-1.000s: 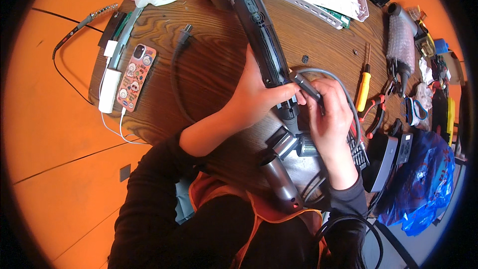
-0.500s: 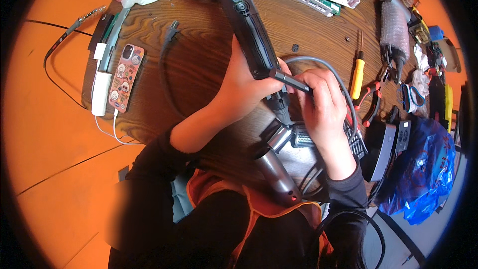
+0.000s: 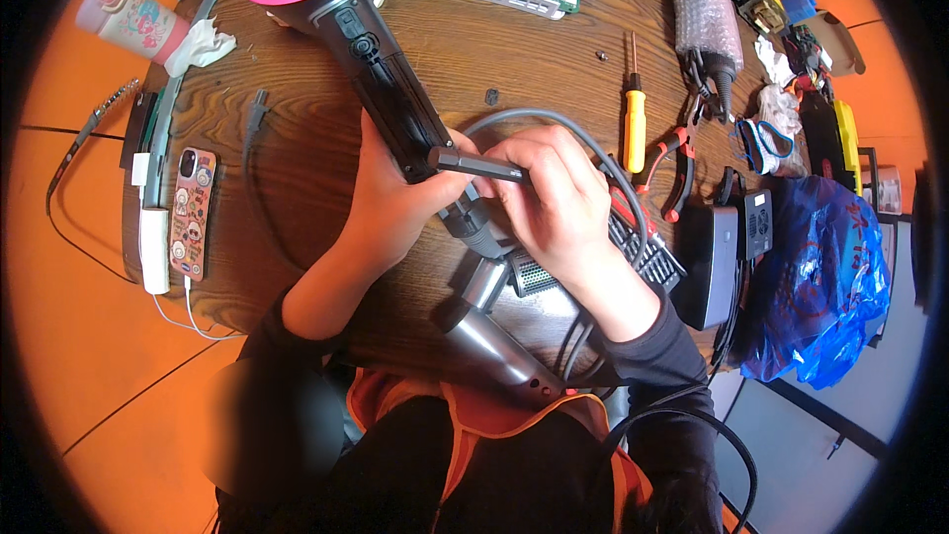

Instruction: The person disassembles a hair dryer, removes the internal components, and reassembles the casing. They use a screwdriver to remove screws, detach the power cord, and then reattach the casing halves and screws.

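Observation:
My left hand point(image 3: 384, 206) is closed around the lower handle of a hair dryer point(image 3: 400, 104). The dryer has a bright pink ring on its head, and its handle is bared to black inner parts. In my right hand point(image 3: 559, 203) is a dark grey pen-shaped screwdriver point(image 3: 479, 165), pinched in the fingers. It lies across the handle's lower end, close to my left thumb; whether its tip touches a screw is too small to tell. Below the handle, a grey tube-shaped casing point(image 3: 504, 351) rests near the table's front edge, beside a perforated filter sleeve point(image 3: 534, 278).
A yellow-handled screwdriver point(image 3: 635, 124), red-black pliers point(image 3: 672, 163) and a bit set point(image 3: 643, 252) lie at right. Beyond them are a bubble-wrapped dryer point(image 3: 707, 25) and a blue plastic bag point(image 3: 816, 287). A phone point(image 3: 193, 213) and a bottle point(image 3: 133, 20) stand left.
The whole view has shifted, so most things appear farther left and the dryer's pink ring shows more fully. Both hands keep hold of the dryer and the screwdriver.

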`<state>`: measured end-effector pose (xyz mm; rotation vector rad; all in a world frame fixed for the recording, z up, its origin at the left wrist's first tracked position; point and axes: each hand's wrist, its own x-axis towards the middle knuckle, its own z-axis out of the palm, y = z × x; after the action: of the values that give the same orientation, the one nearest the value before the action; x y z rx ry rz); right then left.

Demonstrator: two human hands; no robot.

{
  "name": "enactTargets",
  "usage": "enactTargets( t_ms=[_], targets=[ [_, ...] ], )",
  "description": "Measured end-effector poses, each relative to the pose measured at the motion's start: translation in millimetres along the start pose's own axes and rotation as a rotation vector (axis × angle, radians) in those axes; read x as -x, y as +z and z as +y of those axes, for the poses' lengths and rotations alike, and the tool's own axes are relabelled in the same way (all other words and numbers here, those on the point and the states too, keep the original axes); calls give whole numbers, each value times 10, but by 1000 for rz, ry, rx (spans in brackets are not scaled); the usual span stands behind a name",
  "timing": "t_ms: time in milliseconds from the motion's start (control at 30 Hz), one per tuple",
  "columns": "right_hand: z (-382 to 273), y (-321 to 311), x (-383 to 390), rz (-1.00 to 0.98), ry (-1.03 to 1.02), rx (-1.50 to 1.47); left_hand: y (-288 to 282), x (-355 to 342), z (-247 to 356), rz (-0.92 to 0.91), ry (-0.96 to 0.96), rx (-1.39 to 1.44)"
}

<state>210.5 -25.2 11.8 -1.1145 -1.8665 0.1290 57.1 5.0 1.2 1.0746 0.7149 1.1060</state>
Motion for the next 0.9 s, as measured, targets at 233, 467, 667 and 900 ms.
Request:
enactTargets(
  t_ms=[233, 467, 667, 900],
  targets=[
    [2, 4, -11, -1, 0, -3, -14, -14, 10, -2, -24, 77],
    [11, 0, -8, 0, 6, -15, 3, -34, 23, -11, 3, 48],
    [-19, -27, -27, -40, -6, 54, 16, -26, 52, -25, -9, 92],
    [-20, -22, -36, -14, -11, -14, 12, -28, 39, -6, -10, 44]
  ],
)
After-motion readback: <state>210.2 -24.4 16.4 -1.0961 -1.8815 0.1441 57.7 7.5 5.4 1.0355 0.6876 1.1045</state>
